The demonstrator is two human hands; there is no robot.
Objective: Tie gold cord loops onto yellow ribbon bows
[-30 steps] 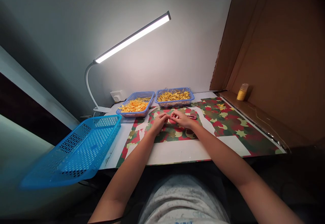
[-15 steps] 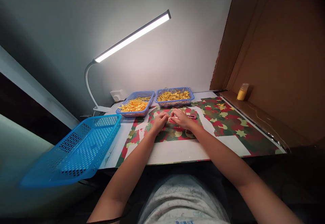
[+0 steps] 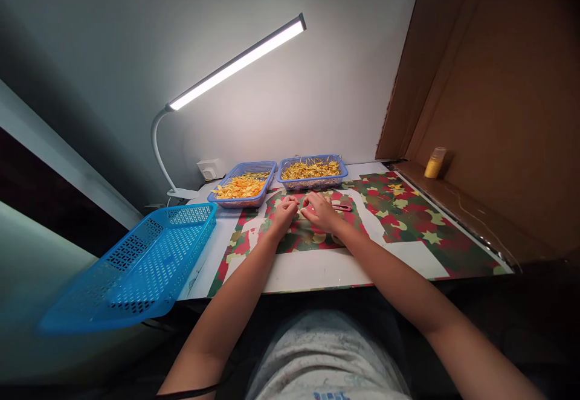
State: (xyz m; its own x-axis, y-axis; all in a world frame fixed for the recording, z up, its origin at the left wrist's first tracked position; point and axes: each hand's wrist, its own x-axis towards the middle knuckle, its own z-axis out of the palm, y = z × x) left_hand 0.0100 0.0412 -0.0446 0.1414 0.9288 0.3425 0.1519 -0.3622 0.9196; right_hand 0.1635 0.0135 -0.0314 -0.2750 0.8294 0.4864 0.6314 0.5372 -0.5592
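Note:
My left hand [image 3: 284, 212] and my right hand [image 3: 319, 211] rest close together on the patterned mat [image 3: 399, 219], fingers curled in a pinch. Between the fingertips there is something tiny that I cannot make out. Just behind the hands stand two blue baskets: the left basket [image 3: 242, 184] holds orange-yellow pieces, the right basket [image 3: 312, 171] holds thin yellow strands. A small red tool [image 3: 341, 207] lies on the mat beside my right hand.
A large empty blue mesh basket [image 3: 136, 267] overhangs the table's left edge. A white desk lamp [image 3: 226, 70] arches over the baskets. Brown cardboard [image 3: 489, 98] walls off the right side, with a small yellow bottle [image 3: 434, 162] at its foot. A wall socket [image 3: 208, 170] sits behind.
Both hands have lowered slightly onto the mat and stayed together; the view has shifted a little. Nothing else moved.

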